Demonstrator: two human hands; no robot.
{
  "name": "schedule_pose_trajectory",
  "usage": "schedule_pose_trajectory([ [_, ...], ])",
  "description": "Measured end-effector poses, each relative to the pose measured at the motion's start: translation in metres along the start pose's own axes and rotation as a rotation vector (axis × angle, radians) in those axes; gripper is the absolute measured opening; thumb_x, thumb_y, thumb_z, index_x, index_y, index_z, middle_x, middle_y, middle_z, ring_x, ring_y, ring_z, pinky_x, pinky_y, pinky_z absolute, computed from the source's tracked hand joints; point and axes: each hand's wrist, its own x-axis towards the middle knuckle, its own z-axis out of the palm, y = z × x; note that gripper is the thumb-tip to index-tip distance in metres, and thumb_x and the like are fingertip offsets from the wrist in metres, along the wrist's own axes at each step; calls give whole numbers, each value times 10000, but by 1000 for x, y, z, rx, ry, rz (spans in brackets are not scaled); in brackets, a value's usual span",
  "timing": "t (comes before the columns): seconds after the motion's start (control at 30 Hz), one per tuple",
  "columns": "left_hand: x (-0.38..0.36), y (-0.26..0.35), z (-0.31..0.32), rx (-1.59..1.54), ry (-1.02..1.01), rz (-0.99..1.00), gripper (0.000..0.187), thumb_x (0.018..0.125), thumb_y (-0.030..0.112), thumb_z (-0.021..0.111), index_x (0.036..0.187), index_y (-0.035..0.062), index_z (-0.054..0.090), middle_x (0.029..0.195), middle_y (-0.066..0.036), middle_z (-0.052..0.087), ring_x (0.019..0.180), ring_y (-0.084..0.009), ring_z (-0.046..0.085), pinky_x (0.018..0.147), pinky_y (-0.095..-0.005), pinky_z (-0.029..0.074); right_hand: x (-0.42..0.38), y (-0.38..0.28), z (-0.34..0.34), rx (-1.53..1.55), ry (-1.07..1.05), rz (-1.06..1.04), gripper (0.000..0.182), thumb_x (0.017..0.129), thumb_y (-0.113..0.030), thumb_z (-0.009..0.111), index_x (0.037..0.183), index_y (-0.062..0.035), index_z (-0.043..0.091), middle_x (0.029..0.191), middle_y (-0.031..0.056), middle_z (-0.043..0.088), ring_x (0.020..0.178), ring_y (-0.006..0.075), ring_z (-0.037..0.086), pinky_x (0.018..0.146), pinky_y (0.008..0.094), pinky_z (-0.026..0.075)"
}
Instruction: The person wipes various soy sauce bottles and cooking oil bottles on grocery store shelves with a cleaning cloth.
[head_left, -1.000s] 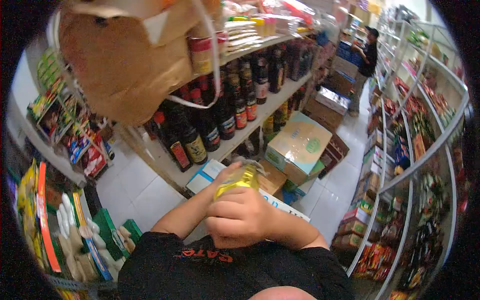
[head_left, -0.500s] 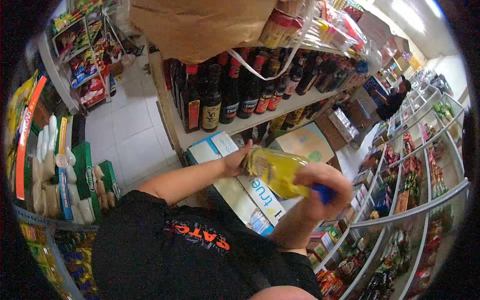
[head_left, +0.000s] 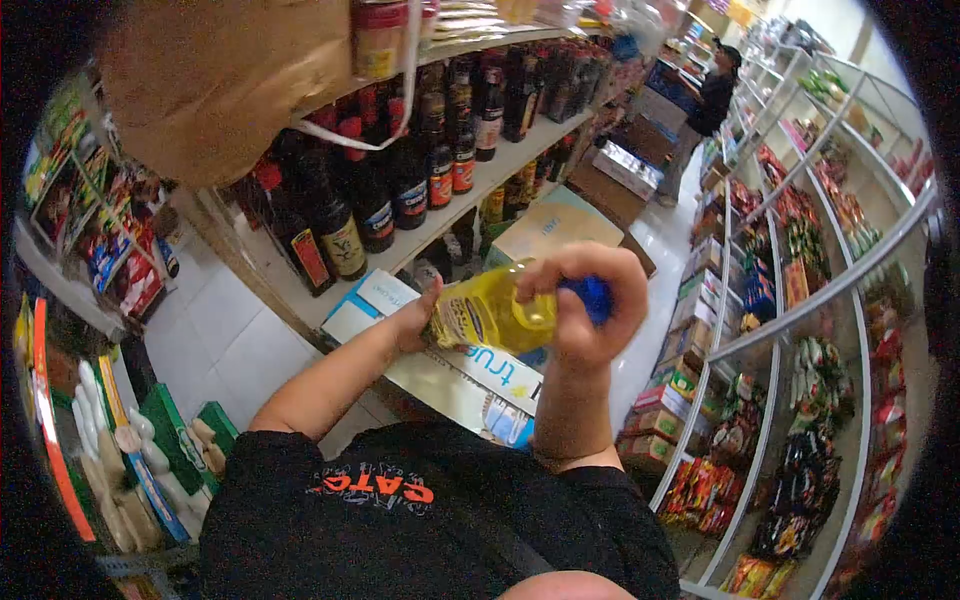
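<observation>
A bottle of yellow liquid (head_left: 490,310) with a label and a blue cap lies tilted on its side between both hands. My left hand (head_left: 415,322) is wrapped round its base end. My right hand (head_left: 595,300) grips the capped end, with its fingers curled over the handle or neck; the exact grip there is partly hidden. The blue cap (head_left: 590,298) shows within the curl of the right hand. Beneath the bottle is a white and blue box (head_left: 400,372) with printed letters.
Dark sauce bottles (head_left: 375,215) stand on a shelf ahead. Brown paper (head_left: 220,90) hangs over the upper left. An open carton (head_left: 560,225) is beyond the bottle. Shelves of packets (head_left: 800,400) line the right. Another person (head_left: 712,100) stands farther down the aisle.
The view has turned, so the shelf sits farther left. Both hands and the bottle appear farther left, and the right hand is higher and more upright. Both still hold the bottle.
</observation>
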Motion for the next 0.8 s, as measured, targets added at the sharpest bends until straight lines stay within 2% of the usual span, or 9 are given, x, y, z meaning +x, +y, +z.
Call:
schedule_pose_trajectory([
  [0.23,10,-6,-9,79,115,205,760,777,698,326,1267,120,396,1181,-75,526,1072,-221,521,895,-381,429,5,3,7,-210,-133,-152,232,638,83,459,862,23,477,728,110,544,580,157,571,551,264,485],
  [0.3,13,-13,-20,-32,211,168,736,791,687,323,1262,127,398,1177,-67,527,1070,-221,521,899,-376,425,4,6,3,-172,-60,-34,199,654,84,464,842,20,480,735,102,544,582,145,568,562,254,483],
  [0.33,-8,1,21,10,335,222,681,831,624,355,1265,101,391,1181,-75,517,1064,-207,520,889,-344,427,5,6,0,-168,-33,9,191,658,82,467,838,19,480,736,100,544,583,141,567,565,252,483],
  [0.43,5,-13,-9,333,269,450,608,860,528,426,1254,67,394,1161,-86,514,1055,-178,510,879,-317,424,11,-7,-7,-128,-40,174,139,678,23,519,814,7,500,739,76,549,597,113,560,571,234,465],
  [0.47,4,-17,-10,536,303,574,533,881,430,467,1241,43,397,1138,-83,513,1037,-162,504,883,-301,411,14,-11,-10,-88,-88,200,134,680,3,536,811,5,507,739,69,550,607,109,558,573,232,459],
  [0.6,-22,-12,40,401,129,502,430,898,326,463,1218,41,417,1117,-55,522,1023,-185,516,895,-310,401,15,6,-5,-12,-301,223,169,680,-94,605,813,-6,548,726,69,556,670,140,546,621,270,446],
  [0.7,-13,0,39,-6,141,555,438,896,345,447,1216,48,415,1139,-72,502,1048,-199,500,916,-340,384,14,7,6,16,-364,210,175,681,-107,611,811,-5,553,726,101,569,679,184,577,642,295,460],
  [0.77,-33,41,97,70,79,764,536,888,478,382,1204,46,403,1164,-110,458,1098,-228,453,951,-388,347,12,3,7,-63,-442,180,204,653,-123,625,819,-23,562,715,103,582,680,218,597,646,311,470],
  [0.8,-43,55,99,183,93,811,570,886,496,375,1210,27,390,1178,-120,458,1098,-253,457,957,-398,343,12,-1,9,-89,-429,178,206,653,-132,629,820,-32,564,796,117,586,750,248,599,691,327,470],
])
